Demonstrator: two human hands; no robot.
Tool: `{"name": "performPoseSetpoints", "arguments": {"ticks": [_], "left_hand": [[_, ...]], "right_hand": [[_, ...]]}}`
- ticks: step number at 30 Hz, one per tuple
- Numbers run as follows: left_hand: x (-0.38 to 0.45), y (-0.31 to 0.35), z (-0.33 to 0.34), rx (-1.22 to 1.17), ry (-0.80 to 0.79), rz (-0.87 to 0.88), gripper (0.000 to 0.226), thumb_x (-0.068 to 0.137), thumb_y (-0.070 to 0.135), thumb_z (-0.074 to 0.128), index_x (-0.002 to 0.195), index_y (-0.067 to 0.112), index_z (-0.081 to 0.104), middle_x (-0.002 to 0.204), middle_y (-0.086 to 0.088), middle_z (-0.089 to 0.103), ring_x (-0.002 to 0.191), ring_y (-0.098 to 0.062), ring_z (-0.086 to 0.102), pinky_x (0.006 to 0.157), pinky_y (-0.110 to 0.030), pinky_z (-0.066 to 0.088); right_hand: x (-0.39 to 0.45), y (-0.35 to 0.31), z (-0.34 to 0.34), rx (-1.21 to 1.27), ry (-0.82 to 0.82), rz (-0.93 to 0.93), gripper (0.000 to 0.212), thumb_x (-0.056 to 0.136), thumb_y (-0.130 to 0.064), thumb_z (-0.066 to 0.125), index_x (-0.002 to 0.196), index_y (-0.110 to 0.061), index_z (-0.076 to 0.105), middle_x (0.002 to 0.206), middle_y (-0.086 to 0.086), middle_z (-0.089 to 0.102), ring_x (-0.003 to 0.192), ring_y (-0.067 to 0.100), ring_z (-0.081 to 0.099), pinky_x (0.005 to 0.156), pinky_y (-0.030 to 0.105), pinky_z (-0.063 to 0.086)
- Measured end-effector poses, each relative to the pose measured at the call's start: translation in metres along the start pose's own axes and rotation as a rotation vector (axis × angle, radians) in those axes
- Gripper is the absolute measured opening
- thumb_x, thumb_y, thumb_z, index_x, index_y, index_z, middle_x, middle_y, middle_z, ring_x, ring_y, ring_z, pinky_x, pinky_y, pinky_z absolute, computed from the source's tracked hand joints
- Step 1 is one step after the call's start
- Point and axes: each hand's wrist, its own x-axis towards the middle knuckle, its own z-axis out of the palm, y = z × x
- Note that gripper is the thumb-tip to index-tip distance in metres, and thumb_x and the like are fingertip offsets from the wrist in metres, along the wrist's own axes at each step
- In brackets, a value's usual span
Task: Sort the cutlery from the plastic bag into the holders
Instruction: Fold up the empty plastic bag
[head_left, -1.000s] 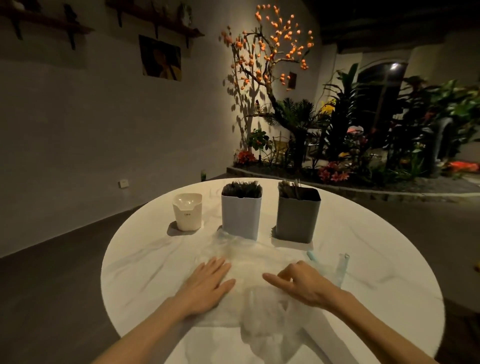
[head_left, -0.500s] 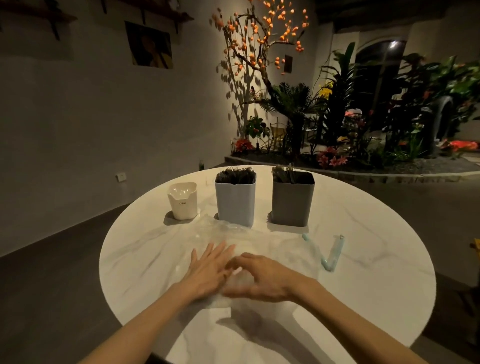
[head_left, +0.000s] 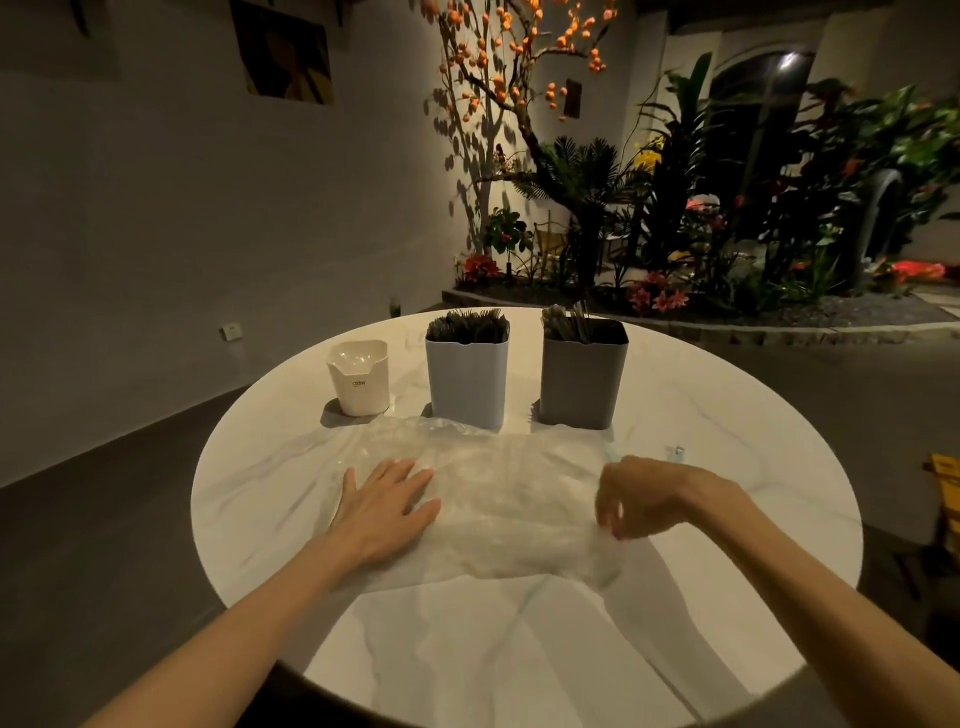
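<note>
Fingers (head_left: 400, 478) of our left hand (head_left: 387, 506) are lying spread flat, pinning the empty-looking plastic bag (head_left: 498, 499) to the desk (head_left: 727, 415) before the holders (head_left: 466, 374), while our right hand (head_left: 649, 496) is pinching its edge, so we're probably best pulling gently to avoid tearing it.

There is a single view, taken from the person's head, looking forward and down over both forearms. The round desk (head_left: 727, 519) fills the lower half of it, close below the camera, its near rim cut off by the bottom edge. The left hand (head_left: 387, 506) and right hand (head_left: 654, 499) sit near the middle of the view, well within reach. Beyond the hands stand three holders (head_left: 467, 379) at the desk's far side. Past those, the wide lens takes in a wall to the left of the hands and a bed of plants (head_left: 701, 234) to their right, both far off and bowed at the edges.
</note>
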Motion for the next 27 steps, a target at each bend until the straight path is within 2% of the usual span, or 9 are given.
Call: {"name": "performPoseSetpoints", "arguments": {"ticks": [2,5,8,11,17,19,21,24,27], "left_hand": [[0.007,0.009,-0.008,0.007,0.161,0.030,0.059,0.090,0.063,0.030,0.140,0.040,0.050,0.159,0.006,0.032,0.150,-0.016,0.019,0.122,-0.052,0.006],[0.019,0.024,-0.011,0.021,0.167,0.095,0.063,0.096,0.059,0.021,0.156,0.040,0.024,0.168,0.005,0.009,0.155,-0.019,-0.001,0.124,-0.051,0.000],[0.019,0.026,0.001,0.085,-0.001,0.041,0.070,0.093,0.064,0.004,0.159,0.041,-0.001,0.168,0.007,-0.012,0.154,-0.020,-0.018,0.120,-0.062,-0.009],[0.017,0.007,0.007,0.004,-0.075,-0.124,0.068,0.094,0.074,0.012,0.157,0.048,0.006,0.169,0.010,-0.007,0.155,-0.022,-0.011,0.117,-0.064,-0.011],[0.009,-0.013,-0.004,0.059,-0.102,-0.246,0.072,0.091,0.078,0.017,0.155,0.045,0.022,0.169,0.005,0.008,0.155,-0.026,0.004,0.117,-0.066,-0.002],[0.013,-0.005,-0.011,0.097,0.045,-0.183,0.055,0.093,0.066,0.032,0.138,0.038,0.050,0.156,-0.001,0.036,0.146,-0.025,0.028,0.118,-0.060,0.010],[0.025,0.005,-0.017,0.003,0.193,0.015,0.046,0.092,0.052,0.047,0.134,0.035,0.055,0.149,0.000,0.043,0.142,-0.021,0.034,0.119,-0.048,0.024],[0.045,0.023,-0.023,-0.164,-0.009,0.228,0.074,0.091,0.044,0.061,0.156,0.036,0.026,0.167,0.001,0.014,0.155,-0.022,0.010,0.124,-0.044,0.018],[0.058,0.036,-0.030,-0.193,-0.236,0.124,0.103,0.083,0.039,0.066,0.157,0.046,-0.006,0.169,0.002,-0.003,0.155,-0.023,0.006,0.123,-0.051,0.020]], "right_hand": [[0.017,-0.018,-0.002,0.078,0.269,-0.038,0.029,0.092,-0.020,0.058,0.117,-0.021,0.072,0.119,0.000,0.069,0.103,0.019,0.064,0.092,0.037,0.056],[0.049,-0.071,0.019,0.205,0.597,-0.169,0.045,0.101,-0.033,0.046,0.144,-0.019,0.048,0.147,0.006,0.046,0.133,0.027,0.045,0.109,0.040,0.039],[0.074,-0.108,0.060,0.105,0.422,-0.226,0.057,0.107,-0.048,0.024,0.159,-0.029,0.014,0.167,-0.002,0.009,0.154,0.025,0.006,0.124,0.049,0.010],[0.088,-0.088,0.078,0.146,0.314,-0.018,0.066,0.100,-0.065,0.011,0.159,-0.034,0.008,0.168,-0.005,0.001,0.154,0.026,-0.006,0.124,0.051,-0.004],[0.082,-0.028,0.091,0.201,0.426,0.201,0.059,0.101,-0.058,0.016,0.146,-0.025,0.037,0.162,0.003,0.026,0.150,0.030,0.020,0.122,0.051,0.013],[0.075,-0.024,0.081,0.218,0.539,0.206,0.045,0.103,-0.049,0.026,0.120,-0.019,0.056,0.139,0.002,0.052,0.129,0.024,0.046,0.116,0.043,0.031],[0.063,-0.026,0.067,0.234,0.664,0.221,0.041,0.101,-0.050,0.037,0.111,-0.021,0.064,0.127,-0.004,0.060,0.113,0.016,0.053,0.107,0.035,0.041],[0.035,-0.048,0.053,0.241,0.647,-0.006,0.051,0.092,-0.068,0.045,0.118,-0.030,0.066,0.125,-0.004,0.058,0.114,0.017,0.049,0.103,0.035,0.040],[0.011,-0.078,0.054,0.203,0.391,-0.223,0.065,0.078,-0.083,0.050,0.124,-0.039,0.062,0.117,-0.006,0.051,0.105,0.013,0.043,0.093,0.033,0.043]]}}
